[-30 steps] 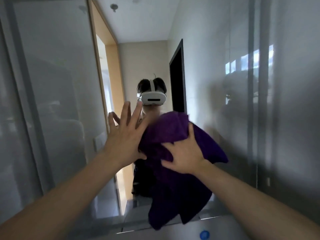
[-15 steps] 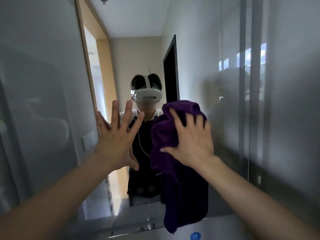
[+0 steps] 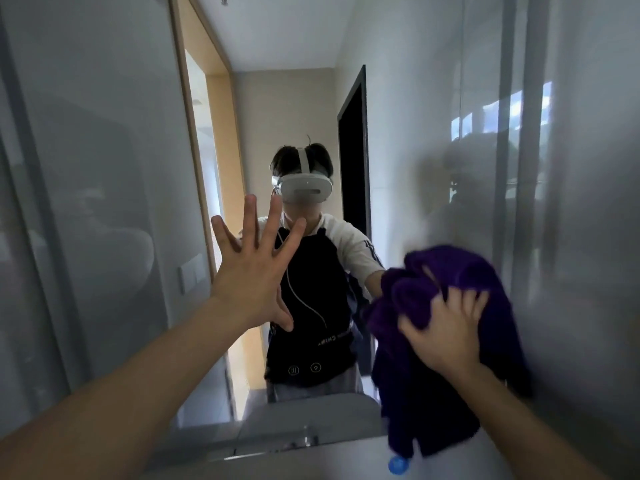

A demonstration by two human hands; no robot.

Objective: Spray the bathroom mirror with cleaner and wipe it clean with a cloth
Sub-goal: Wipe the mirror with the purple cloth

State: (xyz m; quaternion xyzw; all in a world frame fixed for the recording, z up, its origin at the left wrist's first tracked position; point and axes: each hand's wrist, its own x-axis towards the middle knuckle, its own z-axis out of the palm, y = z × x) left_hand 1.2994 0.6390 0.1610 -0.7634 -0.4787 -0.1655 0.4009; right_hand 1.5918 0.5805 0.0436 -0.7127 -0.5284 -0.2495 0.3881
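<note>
White headset (image 3: 306, 189), black top with white striped sleeves (image 3: 356, 245), white cable (image 3: 300, 296)

Mirror (image 3: 433, 98) glossy, smooth glass; cloth (image 3: 460, 271) purple, soft plush fabric, matt.

The mirror (image 3: 433, 98) faces the person. The left hand (image 3: 249, 275) is raised before it at mid-height, left of centre. The right hand (image 3: 446, 334) lies on the cloth (image 3: 460, 271) against the mirror's lower right. Below the cloth, near the mirror's bottom edge, sits a small cap (image 3: 397, 465).
</note>
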